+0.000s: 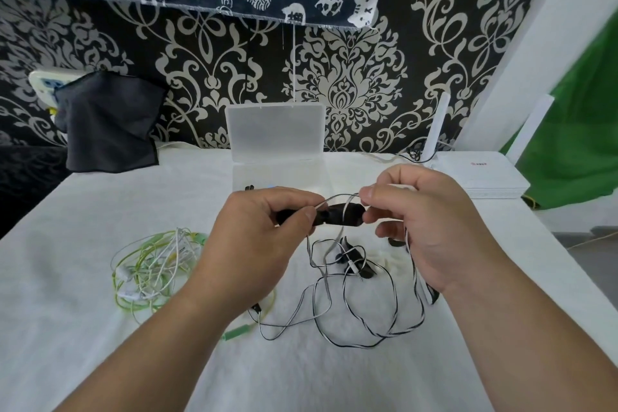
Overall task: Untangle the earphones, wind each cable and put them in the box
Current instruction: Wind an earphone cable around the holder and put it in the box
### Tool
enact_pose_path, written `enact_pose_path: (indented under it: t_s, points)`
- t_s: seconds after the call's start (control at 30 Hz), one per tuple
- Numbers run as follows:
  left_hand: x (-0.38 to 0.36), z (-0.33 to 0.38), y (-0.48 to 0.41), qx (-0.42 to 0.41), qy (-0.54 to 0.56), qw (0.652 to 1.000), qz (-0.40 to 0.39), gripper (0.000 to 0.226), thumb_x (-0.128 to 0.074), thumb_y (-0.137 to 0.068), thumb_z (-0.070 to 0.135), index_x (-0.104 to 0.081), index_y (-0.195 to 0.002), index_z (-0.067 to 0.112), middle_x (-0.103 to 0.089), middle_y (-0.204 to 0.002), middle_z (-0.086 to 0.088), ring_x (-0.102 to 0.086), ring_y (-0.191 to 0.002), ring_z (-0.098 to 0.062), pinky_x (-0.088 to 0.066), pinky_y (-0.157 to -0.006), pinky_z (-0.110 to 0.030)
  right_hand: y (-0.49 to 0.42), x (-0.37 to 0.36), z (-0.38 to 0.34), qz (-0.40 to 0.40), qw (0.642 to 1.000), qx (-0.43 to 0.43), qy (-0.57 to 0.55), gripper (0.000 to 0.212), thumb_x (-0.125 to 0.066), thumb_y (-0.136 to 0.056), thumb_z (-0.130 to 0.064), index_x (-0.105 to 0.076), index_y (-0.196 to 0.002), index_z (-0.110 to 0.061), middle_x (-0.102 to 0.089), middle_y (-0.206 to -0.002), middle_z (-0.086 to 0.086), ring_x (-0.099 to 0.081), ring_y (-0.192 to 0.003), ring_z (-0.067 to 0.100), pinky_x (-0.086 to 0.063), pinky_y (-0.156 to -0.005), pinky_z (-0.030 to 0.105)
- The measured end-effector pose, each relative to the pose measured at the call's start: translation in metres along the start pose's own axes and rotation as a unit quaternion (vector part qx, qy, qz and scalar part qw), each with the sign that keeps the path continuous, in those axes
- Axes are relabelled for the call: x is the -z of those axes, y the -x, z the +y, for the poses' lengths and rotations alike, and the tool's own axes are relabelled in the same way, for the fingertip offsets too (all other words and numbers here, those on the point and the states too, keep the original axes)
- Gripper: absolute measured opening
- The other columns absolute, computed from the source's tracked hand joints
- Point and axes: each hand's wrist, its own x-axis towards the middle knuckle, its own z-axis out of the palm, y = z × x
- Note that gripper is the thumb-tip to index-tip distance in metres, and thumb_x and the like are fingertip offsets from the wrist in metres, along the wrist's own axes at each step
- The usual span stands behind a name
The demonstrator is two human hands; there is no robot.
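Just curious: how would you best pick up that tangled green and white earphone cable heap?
Probably from above, pinching the green and white cable heap where strands bunch at its far edge; the loops lie flat on the white cloth.

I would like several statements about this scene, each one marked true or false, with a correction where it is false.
1. The left hand and the right hand both hold a dark bundle above the table. True.
2. The clear box is closed. False: its lid stands open against the wall.
3. The green and white cables lie in a tangle on the table, to the left of the hands. True.
4. The black-and-white cable is fully wound. False: long loose loops of it lie on the white table.
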Motion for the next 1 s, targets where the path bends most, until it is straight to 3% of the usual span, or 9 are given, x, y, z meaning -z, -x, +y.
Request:
enact_pose_path:
  t_s: [0.13, 0.3, 0.5, 0.67, 0.73, 0.77, 0.83, 0.93, 1.0]
  points:
    - [0.000, -0.003, -0.002, 0.013, 0.047, 0.999, -0.006, 0.026, -0.064, -0.092, 0.004, -0.080, -0.088, 0.024, -0.077, -0.086, -0.003, -0.072, -0.085, -0.028, -0.057, -0.089, -0.050, -0.001, 0.000, 0.002, 0.022, 0.998, 0.022, 0.047, 0.025, -0.077, -0.077, -0.007, -0.058, -0.062, -0.014, -0.060, -0.064, 0.003, -0.059, -0.058, 0.011, -0.045, -0.049, 0.020]
    - [0.001, -0.004, -0.003, 0.039, 0.178, 0.982, -0.050, 0.011, -0.065, -0.082, 0.006, -0.071, -0.091, 0.007, -0.077, -0.092, -0.013, -0.071, -0.084, -0.025, -0.060, -0.083, -0.033, -0.001, -0.001, 0.003, 0.014, 0.998, 0.032, 0.060, 0.026, -0.080, -0.077, -0.012, -0.060, -0.060, -0.017, -0.061, -0.065, 0.003, -0.063, -0.059, 0.014, -0.049, -0.053, 0.023]
    - [-0.001, -0.008, -0.003, 0.054, 0.177, 0.979, -0.079, 0.012, -0.066, -0.081, 0.009, -0.077, -0.085, 0.013, -0.075, -0.095, -0.012, -0.071, -0.085, -0.022, -0.059, -0.081, -0.029, 0.000, -0.005, 0.008, -0.005, 0.999, 0.002, 0.049, 0.027, -0.080, -0.080, -0.012, -0.059, -0.063, -0.016, -0.061, -0.063, 0.002, -0.066, -0.059, 0.019, -0.060, -0.061, 0.040]
    - [-0.009, -0.008, -0.001, 0.076, 0.198, 0.977, -0.002, 0.014, -0.060, -0.093, 0.004, -0.066, -0.104, 0.009, -0.068, -0.101, -0.017, -0.072, -0.079, -0.018, -0.059, -0.085, -0.036, 0.001, -0.012, 0.014, 0.024, 0.996, 0.029, 0.075, 0.026, -0.082, -0.078, -0.018, -0.059, -0.066, -0.014, -0.058, -0.056, -0.001, -0.063, -0.058, 0.031, -0.059, -0.064, 0.060]
    - [-0.012, -0.008, 0.001, 0.090, 0.194, 0.976, 0.031, 0.015, -0.060, -0.095, 0.009, -0.064, -0.109, 0.010, -0.068, -0.104, -0.020, -0.074, -0.078, -0.019, -0.059, -0.086, -0.038, 0.002, -0.017, 0.018, 0.047, 0.993, 0.047, 0.096, 0.026, -0.081, -0.074, -0.026, -0.059, -0.067, -0.015, -0.058, -0.055, -0.004, -0.061, -0.058, 0.036, -0.059, -0.061, 0.055]
    - [-0.014, -0.008, 0.002, 0.093, 0.183, 0.978, 0.043, 0.015, -0.059, -0.096, 0.011, -0.064, -0.110, 0.011, -0.068, -0.104, -0.019, -0.074, -0.078, -0.018, -0.059, -0.085, -0.038, 0.003, -0.019, 0.020, 0.061, 0.991, 0.055, 0.107, 0.027, -0.082, -0.074, -0.026, -0.059, -0.066, -0.015, -0.057, -0.054, -0.006, -0.059, -0.054, 0.032, -0.059, -0.055, 0.043]
    - [-0.018, -0.006, 0.005, 0.088, 0.162, 0.981, 0.060, 0.016, -0.058, -0.097, 0.012, -0.066, -0.110, 0.012, -0.068, -0.102, -0.015, -0.074, -0.078, -0.015, -0.060, -0.083, -0.034, 0.004, -0.023, 0.024, 0.091, 0.985, 0.068, 0.130, 0.029, -0.082, -0.077, -0.023, -0.057, -0.065, -0.014, -0.053, -0.048, -0.010, -0.049, -0.045, 0.015, -0.045, -0.044, 0.023]
    - [-0.023, 0.000, 0.009, 0.082, 0.141, 0.985, 0.051, 0.025, -0.062, -0.094, 0.018, -0.066, -0.118, 0.012, -0.073, -0.093, 0.000, -0.074, -0.082, -0.010, -0.058, -0.080, -0.024, 0.005, -0.027, 0.029, 0.120, 0.979, 0.073, 0.149, 0.028, -0.081, -0.078, -0.025, -0.057, -0.067, -0.014, -0.053, -0.047, -0.008, -0.048, -0.043, 0.014, -0.041, -0.044, 0.027]
    - [-0.025, 0.003, 0.012, 0.082, 0.105, 0.991, 0.021, 0.047, -0.074, -0.083, 0.024, -0.060, -0.128, 0.017, -0.074, -0.090, 0.012, -0.073, -0.085, -0.006, -0.053, -0.076, -0.014, 0.005, -0.029, 0.032, 0.137, 0.978, 0.073, 0.139, 0.029, -0.080, -0.078, -0.025, -0.056, -0.066, -0.014, -0.052, -0.048, -0.008, -0.047, -0.044, 0.015, -0.041, -0.046, 0.031]
